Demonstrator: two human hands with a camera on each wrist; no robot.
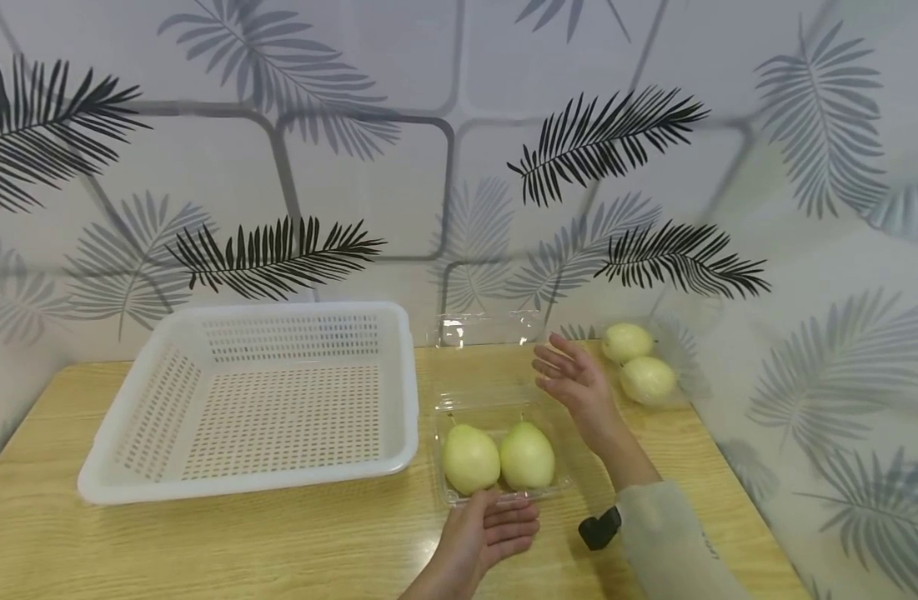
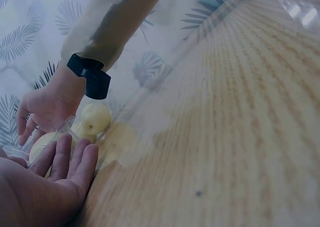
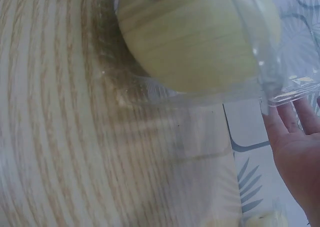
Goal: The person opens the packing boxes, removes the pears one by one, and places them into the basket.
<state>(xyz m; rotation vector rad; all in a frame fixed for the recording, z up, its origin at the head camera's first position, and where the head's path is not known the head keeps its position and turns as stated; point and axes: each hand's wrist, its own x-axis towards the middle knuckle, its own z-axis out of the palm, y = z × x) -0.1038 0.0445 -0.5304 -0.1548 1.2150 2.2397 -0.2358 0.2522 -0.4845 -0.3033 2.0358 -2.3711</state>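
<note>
Two yellow-green pears (image 1: 470, 460) sit side by side in a clear plastic clamshell box (image 1: 449, 498), stems toward the back. Its transparent lid (image 1: 489, 327) is raised at the rear. My left hand (image 1: 483, 537) is at the box's front edge, palm turned up and fingers extended to the right. By the lid's right side is my right hand (image 1: 579, 392), its fingers loosely bent; in the right wrist view its fingertips meet the clear plastic edge. One pear (image 3: 195, 37) fills the top of that view. In the left wrist view the left hand (image 2: 55, 182) partly hides the pears.
A white perforated plastic basket (image 1: 278, 479) stands on the wooden table (image 1: 278, 550) to the left. Two more pears (image 1: 648, 380) in clear packaging lie at the back right, against the leaf-patterned wall (image 1: 804, 333). A black device (image 1: 599, 529) is strapped at the right wrist.
</note>
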